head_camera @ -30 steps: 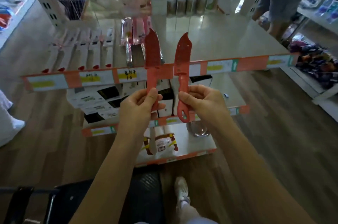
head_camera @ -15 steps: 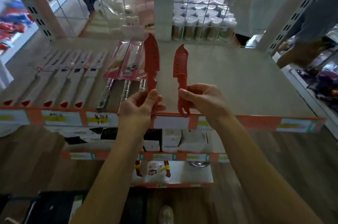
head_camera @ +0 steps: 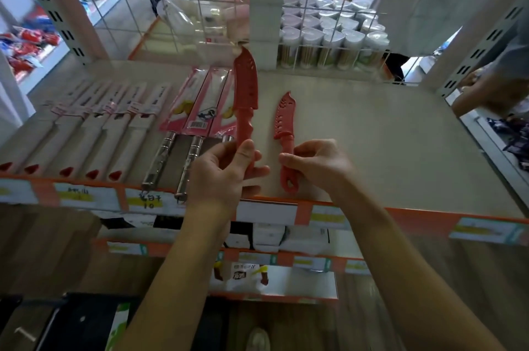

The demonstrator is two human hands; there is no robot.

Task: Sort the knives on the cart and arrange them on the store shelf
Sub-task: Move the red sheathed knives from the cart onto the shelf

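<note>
Over the top shelf (head_camera: 386,136), near its front edge, I hold two red knives by their handles: the long knife (head_camera: 245,87) gripped in my left hand (head_camera: 221,176), the short knife (head_camera: 284,118) pinched in my right hand (head_camera: 317,164). Boxed knives (head_camera: 200,104) lie just left; my left hand hides one handle, and the blurred price tags (head_camera: 146,200) seem handwritten.

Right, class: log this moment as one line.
left hand: holds large red sheathed knife | right hand: holds small red sheathed knife | over beige shelf

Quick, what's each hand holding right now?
Left hand: closed on the handle of the bigger red knife.
Right hand: closed on the handle of the smaller red knife.
</note>
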